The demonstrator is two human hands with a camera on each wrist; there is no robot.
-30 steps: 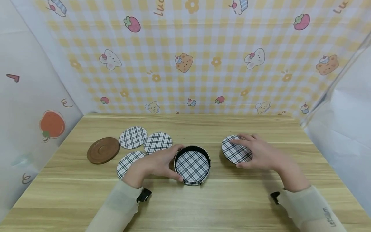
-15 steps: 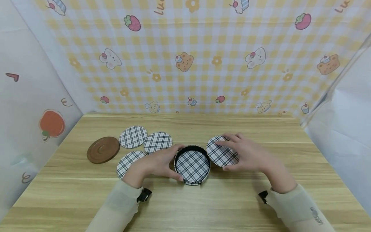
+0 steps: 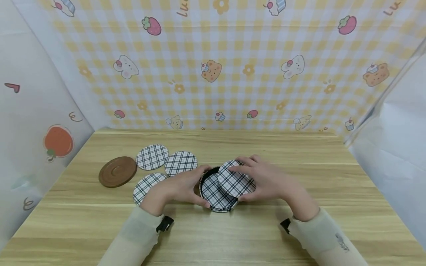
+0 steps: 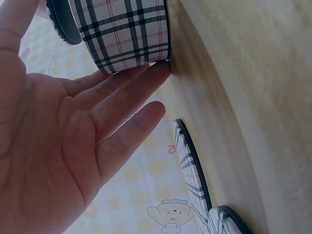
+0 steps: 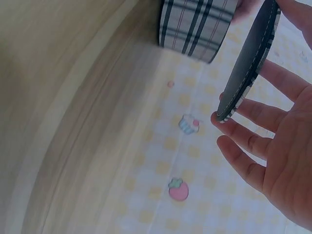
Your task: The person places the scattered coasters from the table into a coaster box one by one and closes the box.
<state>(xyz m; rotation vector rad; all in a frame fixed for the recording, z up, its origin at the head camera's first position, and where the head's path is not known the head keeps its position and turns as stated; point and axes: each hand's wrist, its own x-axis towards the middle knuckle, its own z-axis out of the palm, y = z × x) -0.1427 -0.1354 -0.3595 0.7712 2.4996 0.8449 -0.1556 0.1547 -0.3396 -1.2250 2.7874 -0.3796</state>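
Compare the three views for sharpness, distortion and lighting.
Head view: evenly lit and sharp, the wooden table edges bowed by a wide lens. Left wrist view: dim, the left hand close and shaded. Right wrist view: tabletop streaked with blur, the round plaid coaster edge-on in the right hand.

The right hand has carried its plaid coaster leftward off the table. Now it's tilted over the round holder's open rim, overlapping it.

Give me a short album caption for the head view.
Right hand holds a plaid coaster tilted over the round plaid holder, which the left hand steadies on the wooden table.
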